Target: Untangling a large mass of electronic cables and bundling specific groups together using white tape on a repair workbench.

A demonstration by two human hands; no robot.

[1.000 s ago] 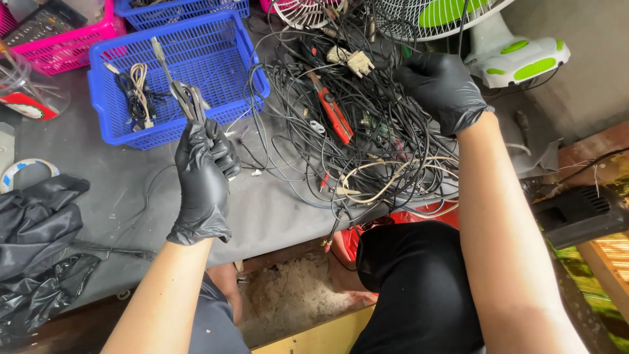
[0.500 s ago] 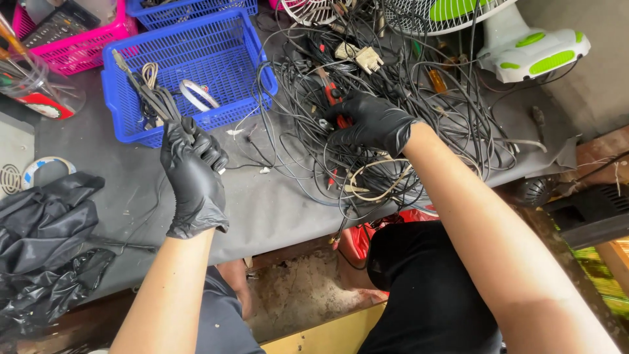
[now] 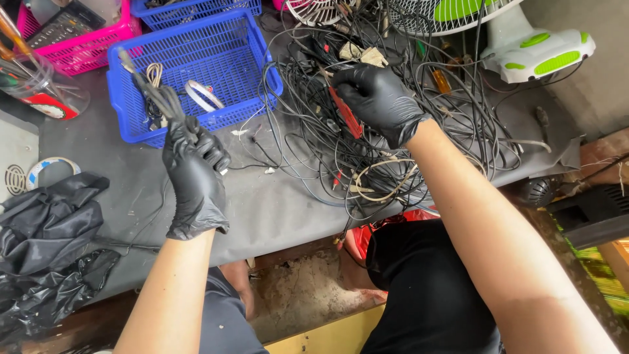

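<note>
While a few coiled cords [image 3: 200,94] lie in the blue basket [image 3: 259,62], the left hand [image 3: 193,177] grips a cable bundle [image 3: 154,92]; the right hand [image 3: 377,98] pinches into the big tangle [image 3: 367,151] mid-table, seemingly mostly unsorted.

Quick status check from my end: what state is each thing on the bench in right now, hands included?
Left hand: gloved, shut on cable bundle.
Cable bundle: raised over the blue basket.
Right hand: gloved, fingers down in the cable pile.
Cable pile: tangled, part hanging off the table edge.
Blue basket: open, a few coiled leads inside.
Fan: lying on its side.
Black bag: crumpled.
</note>
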